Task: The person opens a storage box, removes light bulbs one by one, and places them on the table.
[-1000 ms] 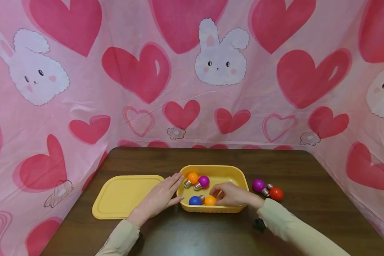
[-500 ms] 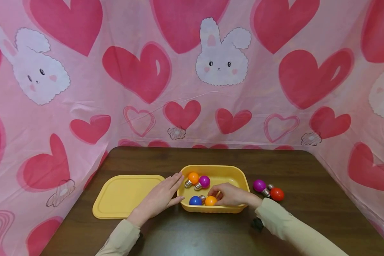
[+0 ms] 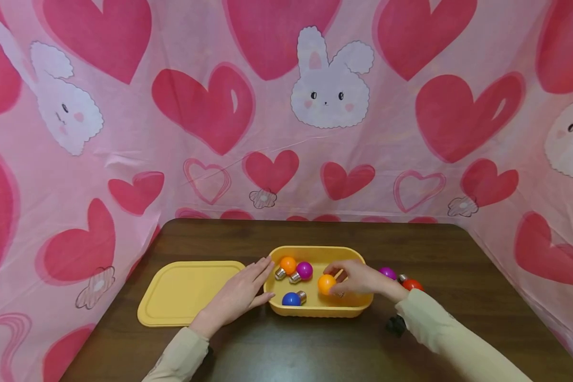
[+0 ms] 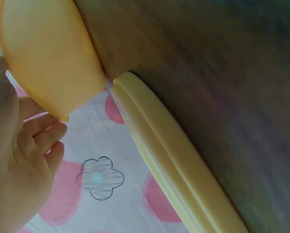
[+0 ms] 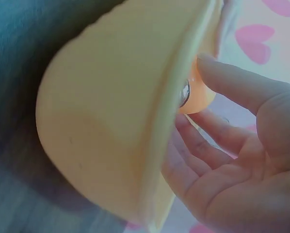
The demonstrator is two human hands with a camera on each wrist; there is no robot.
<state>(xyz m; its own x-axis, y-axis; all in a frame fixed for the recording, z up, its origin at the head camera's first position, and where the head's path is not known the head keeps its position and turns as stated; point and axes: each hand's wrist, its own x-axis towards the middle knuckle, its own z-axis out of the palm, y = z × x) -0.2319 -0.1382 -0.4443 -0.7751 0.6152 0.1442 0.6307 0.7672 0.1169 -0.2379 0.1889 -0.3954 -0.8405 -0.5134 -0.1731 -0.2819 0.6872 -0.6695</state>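
A yellow plastic box (image 3: 320, 312) sits on the table. My right hand (image 3: 358, 278) is over its right half and pinches an orange light bulb (image 3: 327, 285) between thumb and fingers; in the right wrist view the bulb's metal base (image 5: 185, 93) shows past the box rim. With fingers straight, my left hand (image 3: 239, 294) rests against the left rim, also seen in the left wrist view along the box wall (image 4: 48, 53). Inside lie another orange bulb (image 3: 288, 265) and a purple bulb (image 3: 304, 271) at back left, plus a blue bulb (image 3: 291, 299) near the front wall.
To the left, partly beneath my left forearm's line, lies the flat yellow lid (image 3: 191, 292). Right of the box are a second purple bulb (image 3: 388, 272) and a red bulb (image 3: 413, 285), both partly hidden by my right arm. Heart-printed fabric (image 3: 315, 175) surrounds the table.
My right hand has lifted the orange bulb from beside the blue one and carried it back and slightly right within the box. The left hand stays at the rim.
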